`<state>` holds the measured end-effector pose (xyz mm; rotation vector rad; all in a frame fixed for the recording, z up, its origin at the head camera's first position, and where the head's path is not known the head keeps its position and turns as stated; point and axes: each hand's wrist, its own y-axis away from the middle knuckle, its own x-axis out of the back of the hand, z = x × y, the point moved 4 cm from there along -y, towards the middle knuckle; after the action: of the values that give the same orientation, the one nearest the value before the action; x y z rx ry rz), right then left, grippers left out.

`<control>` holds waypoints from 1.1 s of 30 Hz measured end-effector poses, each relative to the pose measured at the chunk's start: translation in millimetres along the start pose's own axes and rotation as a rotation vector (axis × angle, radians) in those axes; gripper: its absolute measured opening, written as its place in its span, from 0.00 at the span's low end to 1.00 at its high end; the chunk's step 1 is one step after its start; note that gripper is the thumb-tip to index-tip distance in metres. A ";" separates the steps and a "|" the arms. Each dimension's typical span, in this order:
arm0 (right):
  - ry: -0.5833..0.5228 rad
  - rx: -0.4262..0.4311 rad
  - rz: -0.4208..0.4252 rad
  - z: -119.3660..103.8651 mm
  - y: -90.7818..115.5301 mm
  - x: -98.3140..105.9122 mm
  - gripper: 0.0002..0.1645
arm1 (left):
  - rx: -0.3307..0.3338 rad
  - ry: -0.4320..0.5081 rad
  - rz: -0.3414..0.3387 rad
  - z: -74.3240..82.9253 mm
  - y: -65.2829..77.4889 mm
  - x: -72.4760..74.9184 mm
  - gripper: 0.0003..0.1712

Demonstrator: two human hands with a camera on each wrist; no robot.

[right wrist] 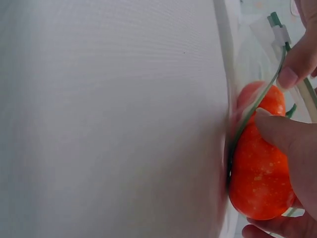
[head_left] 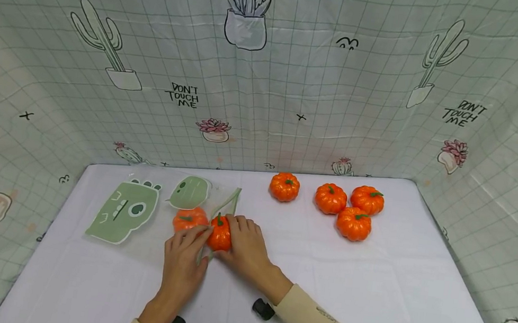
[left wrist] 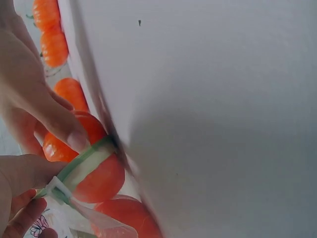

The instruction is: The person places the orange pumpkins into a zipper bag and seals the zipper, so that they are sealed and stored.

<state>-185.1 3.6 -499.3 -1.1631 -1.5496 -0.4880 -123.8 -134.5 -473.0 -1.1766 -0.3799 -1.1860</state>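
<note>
Glossy pumpkins — smooth plastic bag — matt tabletop.

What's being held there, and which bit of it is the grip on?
The right grip holds an orange pumpkin by its rounded sides. The left grip pinches the clear bag by its green opening edge.

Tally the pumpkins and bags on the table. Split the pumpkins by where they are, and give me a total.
Loose pumpkins: 4
Pumpkin in the right hand, at the bag's mouth: 1
Pumpkin seen through the bag: 1
Clear printed bag: 1
Total: 7 (6 pumpkins, 1 bag)
</note>
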 end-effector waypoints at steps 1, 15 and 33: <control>-0.009 0.004 -0.002 -0.1 0.8 -0.1 0.52 | 0.003 -0.004 -0.006 -0.1 0.0 -0.1 0.37; -0.021 0.014 0.014 2.3 6.6 0.7 0.48 | 0.007 -0.017 -0.024 -1.0 -0.1 1.0 0.38; 0.018 -0.012 -0.016 -10.5 -3.8 -4.5 0.48 | -0.028 -0.010 0.007 -1.4 -0.6 1.3 0.39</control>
<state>-183.4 -8.3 -498.8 -1.1533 -1.5437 -0.5176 -124.2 -136.4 -472.3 -1.2075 -0.3680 -1.1834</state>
